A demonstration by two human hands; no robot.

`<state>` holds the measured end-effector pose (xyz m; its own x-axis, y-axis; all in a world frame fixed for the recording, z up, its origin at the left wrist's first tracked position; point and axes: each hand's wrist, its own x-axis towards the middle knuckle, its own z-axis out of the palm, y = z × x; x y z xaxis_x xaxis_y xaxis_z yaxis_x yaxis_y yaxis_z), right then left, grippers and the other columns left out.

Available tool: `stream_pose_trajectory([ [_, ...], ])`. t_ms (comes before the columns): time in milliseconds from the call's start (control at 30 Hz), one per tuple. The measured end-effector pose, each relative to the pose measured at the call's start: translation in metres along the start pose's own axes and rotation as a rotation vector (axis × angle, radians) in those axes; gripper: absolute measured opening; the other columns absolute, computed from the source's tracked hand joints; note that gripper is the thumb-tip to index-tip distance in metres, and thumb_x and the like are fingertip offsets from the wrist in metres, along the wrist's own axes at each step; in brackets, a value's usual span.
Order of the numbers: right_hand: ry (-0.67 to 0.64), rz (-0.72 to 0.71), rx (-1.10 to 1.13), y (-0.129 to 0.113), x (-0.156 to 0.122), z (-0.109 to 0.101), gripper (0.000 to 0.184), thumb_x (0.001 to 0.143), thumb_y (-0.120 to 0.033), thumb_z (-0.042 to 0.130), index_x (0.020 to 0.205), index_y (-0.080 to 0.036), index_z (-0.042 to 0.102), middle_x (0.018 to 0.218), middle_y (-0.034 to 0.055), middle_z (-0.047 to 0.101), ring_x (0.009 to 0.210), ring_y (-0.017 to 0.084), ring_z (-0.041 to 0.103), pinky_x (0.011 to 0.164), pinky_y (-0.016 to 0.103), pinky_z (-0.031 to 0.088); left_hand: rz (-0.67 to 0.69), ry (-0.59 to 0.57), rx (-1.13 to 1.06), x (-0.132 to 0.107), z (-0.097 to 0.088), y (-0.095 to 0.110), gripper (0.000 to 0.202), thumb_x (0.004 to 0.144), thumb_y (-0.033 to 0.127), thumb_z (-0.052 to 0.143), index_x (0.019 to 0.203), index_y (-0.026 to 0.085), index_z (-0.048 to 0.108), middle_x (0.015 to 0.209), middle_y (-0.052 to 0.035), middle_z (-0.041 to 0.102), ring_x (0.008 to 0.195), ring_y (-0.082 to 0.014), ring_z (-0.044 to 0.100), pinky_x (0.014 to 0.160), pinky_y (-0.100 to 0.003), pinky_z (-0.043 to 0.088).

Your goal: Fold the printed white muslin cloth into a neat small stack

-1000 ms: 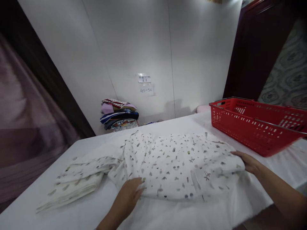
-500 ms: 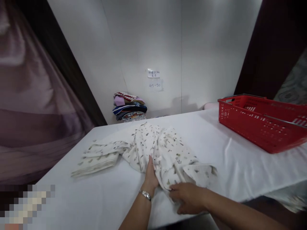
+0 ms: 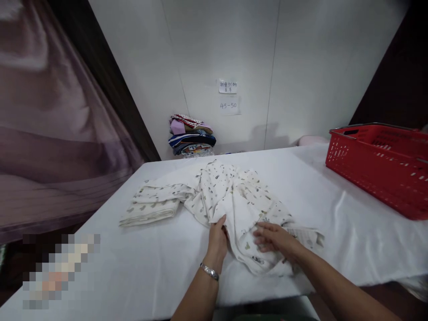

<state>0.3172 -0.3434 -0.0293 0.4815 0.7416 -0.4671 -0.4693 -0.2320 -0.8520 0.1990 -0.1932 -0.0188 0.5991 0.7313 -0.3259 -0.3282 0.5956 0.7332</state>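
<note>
A white printed garment [image 3: 230,196] lies bunched and partly folded on the white-covered table [image 3: 160,267]. My left hand [image 3: 217,238], with a metal watch on the wrist, presses against the garment's near left edge, fingers together and thumb on the cloth. My right hand [image 3: 272,238] lies flat on the folded near part of the garment, fingers stretched out. A folded piece of the same printed cloth [image 3: 150,209] lies to the left, touching the garment.
A red plastic basket [image 3: 381,165] stands at the table's right. A stack of folded clothes [image 3: 192,140] sits at the back by the white wall, under two paper labels [image 3: 228,96]. A purple curtain [image 3: 50,133] hangs on the left.
The garment, spread flat one second ago, has been gathered and folded toward the near middle. My right hand came in from the right edge onto the fold. My view shifted left.
</note>
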Motion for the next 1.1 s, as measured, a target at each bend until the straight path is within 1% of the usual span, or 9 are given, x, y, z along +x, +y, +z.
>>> stream_pose_trajectory([
  [233,0.075,0.086,0.397,-0.01,0.03,0.036,0.014,0.081,-0.029,0.059,0.082,-0.015,0.056,0.076,0.0029,0.062,0.063,0.011,0.062,0.057,0.022,0.052,0.031,0.092,0.101,0.001,-0.007,-0.012,0.034,0.076,0.017,0.057,0.11,0.02,0.058,0.108,-0.0065,0.066,0.101,-0.0199,0.061,0.095,-0.035,0.044],
  [367,0.059,0.098,0.494,-0.008,0.046,0.047,0.021,0.083,-0.032,0.057,0.07,-0.016,0.05,0.059,-0.0019,0.052,0.048,0.006,0.05,0.043,0.015,0.04,0.055,0.055,0.184,0.004,-0.013,-0.011,0.029,0.076,0.019,0.058,0.106,0.018,0.061,0.111,-0.0083,0.065,0.106,-0.0227,0.058,0.098,-0.037,0.041],
  [467,0.173,-0.06,0.26,-0.01,0.059,0.048,0.027,0.08,-0.037,0.055,0.063,-0.018,0.044,0.054,-0.0043,0.045,0.044,0.007,0.039,0.037,0.017,0.027,0.139,0.047,0.285,0.012,-0.016,-0.006,0.032,0.073,0.016,0.061,0.105,0.018,0.062,0.113,-0.0078,0.063,0.111,-0.0226,0.055,0.101,-0.036,0.037],
  [600,0.415,-0.542,-0.389,-0.023,0.062,0.047,0.031,0.073,-0.036,0.059,0.058,-0.02,0.036,0.054,-0.0059,0.037,0.05,0.01,0.034,0.046,0.022,0.026,0.243,0.095,0.427,0.019,-0.013,0.005,0.039,0.077,0.017,0.057,0.115,0.018,0.056,0.12,-0.0079,0.059,0.111,-0.0198,0.054,0.1,-0.034,0.038],
  [700,0.34,-0.757,-0.668,-0.036,0.049,0.053,0.023,0.074,-0.032,0.056,0.064,-0.02,0.04,0.057,-0.0063,0.038,0.055,0.011,0.037,0.053,0.024,0.029,0.303,0.121,0.556,0.016,-0.008,0.011,0.036,0.085,0.026,0.048,0.119,0.015,0.053,0.12,-0.0108,0.059,0.11,-0.0207,0.055,0.098,-0.036,0.041],
  [767,0.216,-0.771,-0.735,-0.04,0.038,0.061,0.01,0.077,-0.029,0.052,0.08,-0.021,0.047,0.057,-0.0071,0.04,0.054,0.011,0.039,0.054,0.024,0.03,0.389,0.097,0.666,0.011,-0.005,0.011,0.038,0.088,0.031,0.043,0.121,0.016,0.051,0.124,-0.0107,0.056,0.116,-0.0209,0.05,0.102,-0.036,0.037],
  [867,0.097,-0.771,-0.786,-0.039,0.026,0.071,0.016,0.08,-0.026,0.048,0.096,-0.021,0.049,0.056,-0.0077,0.042,0.053,0.011,0.04,0.052,0.024,0.03,0.495,0.02,0.806,0.001,-0.002,0.006,0.043,0.09,0.034,0.038,0.13,0.019,0.044,0.135,-0.0081,0.047,0.127,-0.0193,0.039,0.108,-0.035,0.03],
  [933,0.07,-0.765,-0.779,-0.034,0.023,0.076,0.009,0.084,-0.029,0.045,0.088,-0.021,0.048,0.055,-0.0071,0.043,0.051,0.011,0.041,0.051,0.023,0.031,0.51,-0.054,0.864,-0.006,-0.001,0.002,0.045,0.091,0.033,0.035,0.134,0.019,0.04,0.137,-0.0071,0.044,0.128,-0.0179,0.038,0.108,-0.034,0.029],
  [1100,-0.003,-0.702,-0.663,-0.026,0.021,0.077,0.02,0.09,-0.034,0.038,0.075,-0.021,0.042,0.053,-0.0062,0.047,0.047,0.01,0.048,0.048,0.022,0.035,0.532,-0.142,0.929,-0.014,0.0,-0.003,0.046,0.091,0.029,0.033,0.134,0.017,0.04,0.135,-0.0085,0.046,0.124,-0.0177,0.043,0.105,-0.033,0.034],
])
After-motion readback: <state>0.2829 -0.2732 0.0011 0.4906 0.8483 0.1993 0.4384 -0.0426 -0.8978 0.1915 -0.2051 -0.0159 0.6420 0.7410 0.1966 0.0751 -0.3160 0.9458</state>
